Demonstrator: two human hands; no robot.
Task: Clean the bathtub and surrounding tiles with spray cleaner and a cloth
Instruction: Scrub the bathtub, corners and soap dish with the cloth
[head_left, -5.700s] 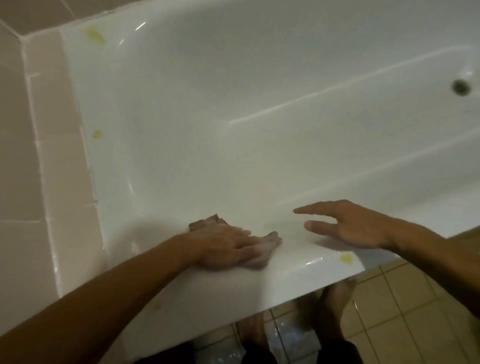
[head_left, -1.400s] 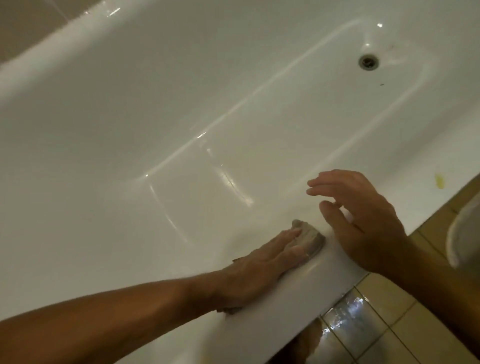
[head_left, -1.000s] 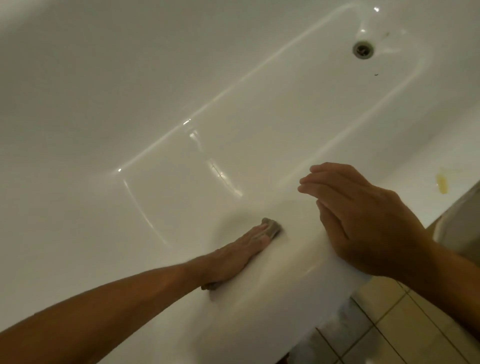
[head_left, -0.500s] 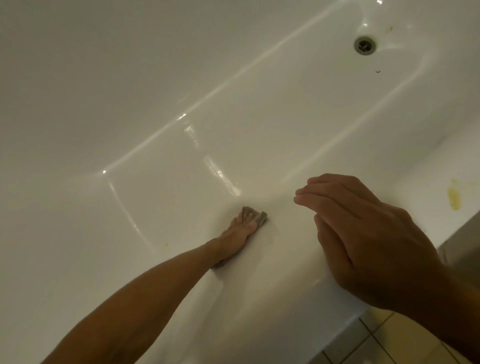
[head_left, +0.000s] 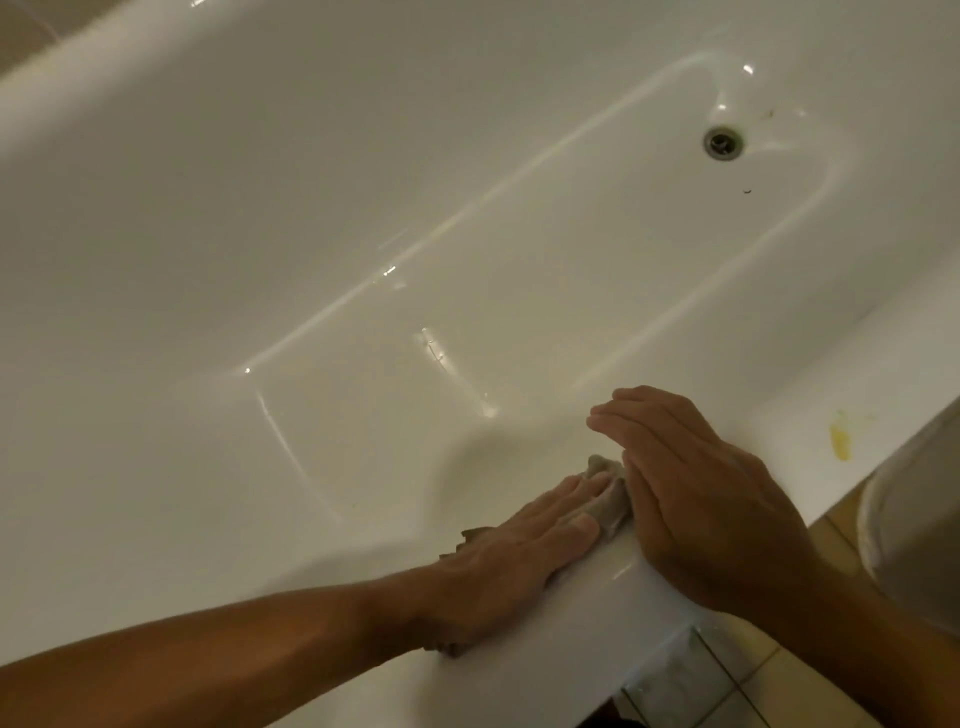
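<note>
The bathtub (head_left: 363, 182) fills most of the frame, white and glossy, with its drain (head_left: 723, 142) at the upper right. Its near rim runs from the lower centre up toward the right edge.

The left hand (head_left: 511, 564), lower centre, lies flat with straight fingers on the cloth (head_left: 609, 498), pressing it against the tub at the inner edge of the near rim. The cloth is grey-brown; one end shows past the fingertips, and ragged edges show beside the wrist.

The right hand (head_left: 701, 499), lower right of centre, holds nothing. Its fingers are extended and lightly bent over the rim, just beside the cloth's far end. Contact between this hand and the rim or the cloth cannot be determined.

A yellow stain (head_left: 840, 441) sits on the rim at the right, well apart from both hands. Small dark specks (head_left: 747, 190) lie on the tub floor near the drain. Tan floor tiles (head_left: 748, 675) appear at the lower right corner. A pale rounded object (head_left: 914, 525), blurred, stands at the right edge.
</note>
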